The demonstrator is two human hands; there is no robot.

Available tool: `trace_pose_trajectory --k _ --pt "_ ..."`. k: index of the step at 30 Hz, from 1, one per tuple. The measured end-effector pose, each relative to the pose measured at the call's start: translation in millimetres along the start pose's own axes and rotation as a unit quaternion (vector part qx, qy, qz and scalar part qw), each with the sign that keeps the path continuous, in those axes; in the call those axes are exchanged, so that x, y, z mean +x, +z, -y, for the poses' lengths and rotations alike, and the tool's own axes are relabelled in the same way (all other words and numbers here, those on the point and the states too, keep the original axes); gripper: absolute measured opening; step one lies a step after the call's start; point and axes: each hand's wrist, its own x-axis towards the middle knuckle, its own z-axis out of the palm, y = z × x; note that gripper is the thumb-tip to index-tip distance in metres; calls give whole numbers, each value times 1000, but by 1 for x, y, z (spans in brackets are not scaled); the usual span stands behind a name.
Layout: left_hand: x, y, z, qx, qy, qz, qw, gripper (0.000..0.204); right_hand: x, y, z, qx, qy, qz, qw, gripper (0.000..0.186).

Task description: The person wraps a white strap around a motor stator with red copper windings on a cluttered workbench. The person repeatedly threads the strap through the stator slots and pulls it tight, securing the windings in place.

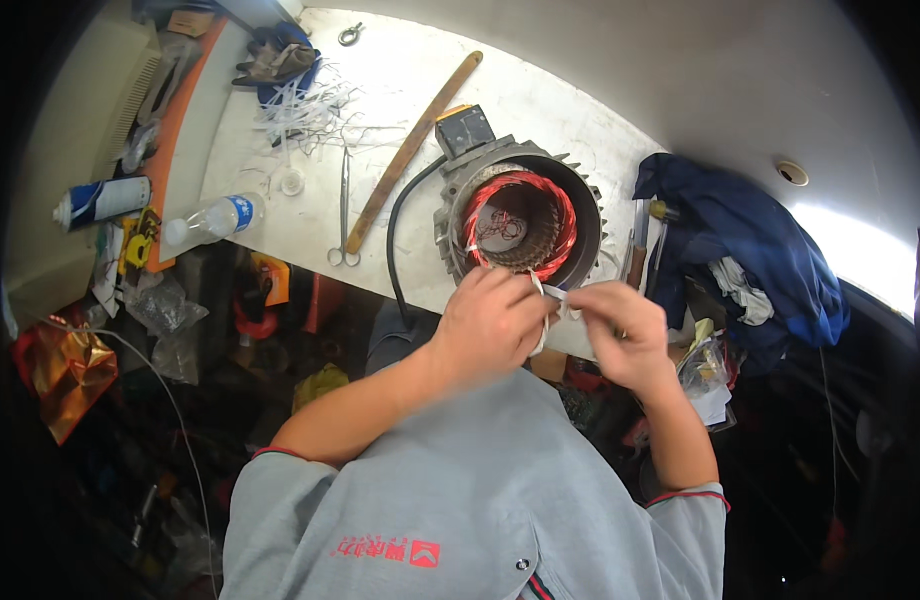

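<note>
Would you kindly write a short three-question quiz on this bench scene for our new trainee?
1. True or false: the wooden stick lies to the right of the motor housing.

2. What runs between the left hand and the right hand?
A) a bottle
B) a white strip
C) the wooden stick

3. Fill in the colour: the ring of windings inside the motor housing is ____.

Key:
1. False; it lies to the left.
2. B
3. red
</note>
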Motion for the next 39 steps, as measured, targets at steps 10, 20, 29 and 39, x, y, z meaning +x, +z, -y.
trace_pose_trajectory --k 10,20,29,39 --pt "-21 11 -18 -86 42 -33 995 30 16 4 15 233 534 131 802 34" --pt "13 -27 22 -58 -89 -27 994 21 28 10 23 -189 146 57 969 23" --pt "13 -10 19 23 -13 24 999 24 16 8 28 -197 16 95 976 32" --pt "-7 7 1 -14 69 -54 996 24 12 15 17 261 562 84 781 36"
